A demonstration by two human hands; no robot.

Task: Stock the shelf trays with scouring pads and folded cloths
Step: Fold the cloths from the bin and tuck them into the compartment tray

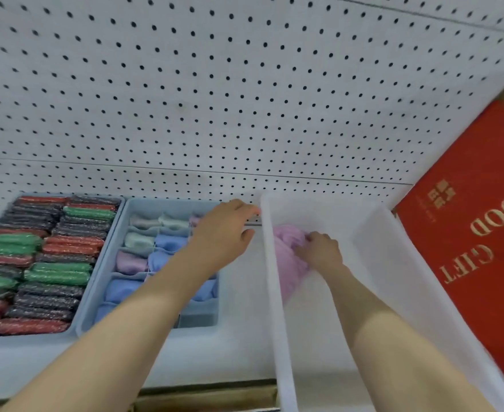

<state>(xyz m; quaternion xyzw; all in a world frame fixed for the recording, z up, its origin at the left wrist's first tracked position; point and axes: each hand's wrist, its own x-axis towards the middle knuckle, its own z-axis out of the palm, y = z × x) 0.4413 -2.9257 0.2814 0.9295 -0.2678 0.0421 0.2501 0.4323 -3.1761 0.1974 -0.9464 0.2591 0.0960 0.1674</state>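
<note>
Right hand (319,248) grasping pink cloth (289,257) inside white bin (274,322), centre right; left hand (224,230) released, fingers touching bin's far corner above divided tray (131,209).

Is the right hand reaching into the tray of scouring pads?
No. The right hand grips a pink cloth inside the white bin, far from the scouring pads.

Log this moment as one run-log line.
right hand: grips pink cloth in white bin | left hand: over divided cloth tray, holds nothing visible | pad tray: full
</note>
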